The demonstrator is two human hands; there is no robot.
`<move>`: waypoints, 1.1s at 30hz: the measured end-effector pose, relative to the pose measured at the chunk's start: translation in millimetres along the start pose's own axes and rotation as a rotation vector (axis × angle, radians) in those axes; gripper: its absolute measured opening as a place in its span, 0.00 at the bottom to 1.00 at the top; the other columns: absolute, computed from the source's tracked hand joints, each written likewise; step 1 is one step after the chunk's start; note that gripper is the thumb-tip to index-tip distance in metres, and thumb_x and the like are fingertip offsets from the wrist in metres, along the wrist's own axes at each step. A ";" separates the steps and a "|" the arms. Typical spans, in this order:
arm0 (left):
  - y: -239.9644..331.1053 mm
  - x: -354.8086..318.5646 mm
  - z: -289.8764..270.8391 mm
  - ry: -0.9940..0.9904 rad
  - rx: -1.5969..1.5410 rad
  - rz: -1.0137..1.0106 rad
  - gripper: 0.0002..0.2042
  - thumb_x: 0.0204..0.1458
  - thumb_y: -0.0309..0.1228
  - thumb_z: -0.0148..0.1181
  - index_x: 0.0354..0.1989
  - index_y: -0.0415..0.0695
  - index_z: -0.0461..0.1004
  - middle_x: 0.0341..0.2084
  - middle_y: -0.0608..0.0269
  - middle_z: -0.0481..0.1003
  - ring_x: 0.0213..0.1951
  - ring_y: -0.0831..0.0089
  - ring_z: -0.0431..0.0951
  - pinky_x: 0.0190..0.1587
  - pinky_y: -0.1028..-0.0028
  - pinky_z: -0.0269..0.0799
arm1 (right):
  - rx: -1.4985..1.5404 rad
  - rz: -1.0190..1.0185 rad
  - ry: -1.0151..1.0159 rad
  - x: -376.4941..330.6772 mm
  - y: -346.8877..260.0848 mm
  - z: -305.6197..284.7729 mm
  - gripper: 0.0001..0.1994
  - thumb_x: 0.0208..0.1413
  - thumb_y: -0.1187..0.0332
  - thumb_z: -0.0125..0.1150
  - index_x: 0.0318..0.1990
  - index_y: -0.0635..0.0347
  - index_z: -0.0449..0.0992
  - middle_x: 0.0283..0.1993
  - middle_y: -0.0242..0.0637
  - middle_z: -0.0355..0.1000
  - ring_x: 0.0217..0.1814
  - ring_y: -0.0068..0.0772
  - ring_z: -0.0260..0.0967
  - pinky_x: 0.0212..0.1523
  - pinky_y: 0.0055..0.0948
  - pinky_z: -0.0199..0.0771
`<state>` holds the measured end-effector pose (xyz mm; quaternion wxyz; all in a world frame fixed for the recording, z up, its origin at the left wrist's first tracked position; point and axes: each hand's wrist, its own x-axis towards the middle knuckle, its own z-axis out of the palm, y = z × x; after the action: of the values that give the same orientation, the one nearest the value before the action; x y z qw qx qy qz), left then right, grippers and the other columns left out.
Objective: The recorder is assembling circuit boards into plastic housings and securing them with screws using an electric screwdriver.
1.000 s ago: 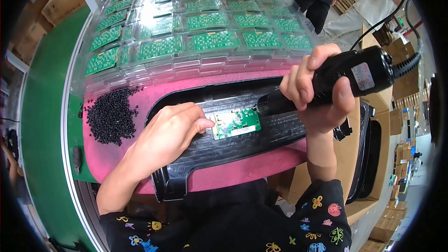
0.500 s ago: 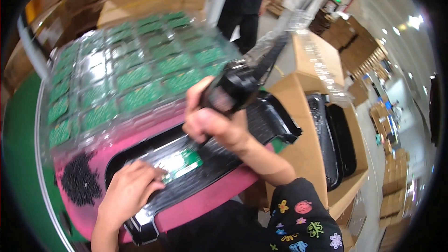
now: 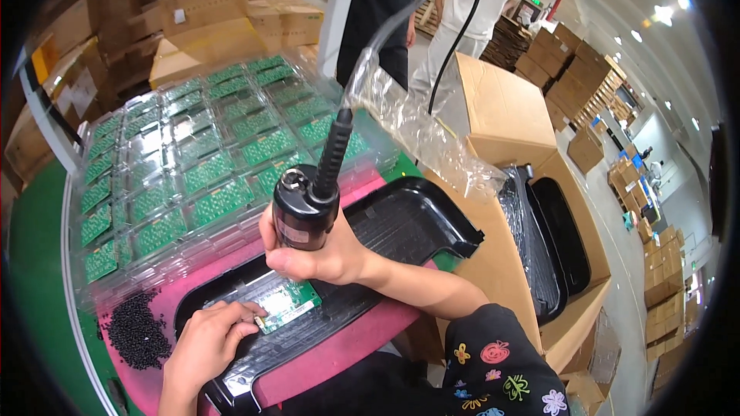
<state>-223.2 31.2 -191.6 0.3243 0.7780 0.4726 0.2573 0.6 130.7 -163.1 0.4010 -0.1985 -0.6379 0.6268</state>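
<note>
A green circuit board (image 3: 297,304) lies in a long black plastic housing (image 3: 385,223), which is spread across a pink work surface. At the board's left edge, my left hand (image 3: 204,343) has its thumb and fingers bent together against it. My right hand (image 3: 327,256) is wrapped round a black electric screwdriver (image 3: 302,212), held upright over the far side of the board. The screwdriver's cord runs up from its top. Its tip is hidden beneath the hand. A pile of small black screws (image 3: 137,331) sits left of the housing.
Clear plastic trays (image 3: 193,154) of green circuit boards are stacked beyond the housing. On the right, an open cardboard box (image 3: 501,254) holds more black housings (image 3: 559,235), with clear plastic wrap (image 3: 416,127) over its far edge. Two people (image 3: 462,11) stand behind.
My right hand has brought the screwdriver left and lower, turning it from a rightward tilt to nearly upright over the board. My left hand stays at the board's left edge.
</note>
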 end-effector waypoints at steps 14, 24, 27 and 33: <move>8.0 -8.9 -1.0 0.138 0.082 0.146 0.06 0.52 0.28 0.64 0.34 0.39 0.76 0.28 0.56 0.77 0.32 0.58 0.78 0.35 0.64 0.74 | 0.384 -0.387 -0.046 -9.1 -35.7 47.8 0.25 0.57 0.44 0.60 0.42 0.58 0.63 0.20 0.31 0.62 0.15 0.24 0.58 0.21 0.27 0.59; -13.4 -9.4 -1.3 0.374 -0.025 0.377 0.09 0.48 0.27 0.67 0.32 0.36 0.73 0.27 0.56 0.74 0.30 0.58 0.76 0.32 0.64 0.72 | 0.439 -0.470 -0.127 2.6 -37.1 61.2 0.25 0.59 0.41 0.54 0.43 0.56 0.63 0.21 0.25 0.63 0.16 0.16 0.59 0.22 0.20 0.59; -15.8 -11.1 -5.4 0.304 -0.094 0.355 0.07 0.53 0.27 0.63 0.34 0.35 0.74 0.28 0.56 0.75 0.32 0.59 0.76 0.35 0.65 0.72 | 0.418 -0.439 -0.105 2.6 -42.0 62.9 0.26 0.59 0.41 0.54 0.42 0.57 0.63 0.21 0.25 0.63 0.15 0.16 0.59 0.23 0.19 0.62; -16.3 -9.9 -12.1 0.051 -0.428 0.201 0.08 0.61 0.27 0.53 0.39 0.34 0.75 0.32 0.53 0.78 0.38 0.59 0.79 0.42 0.67 0.73 | 0.407 -0.416 -0.182 4.5 -37.5 63.5 0.24 0.58 0.43 0.57 0.41 0.55 0.62 0.18 0.22 0.64 0.14 0.15 0.63 0.21 0.19 0.64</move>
<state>-245.2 31.0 -196.8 0.4423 0.7280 0.3356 0.4022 -41.0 88.4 -119.1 0.4932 0.0778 -0.5597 0.6614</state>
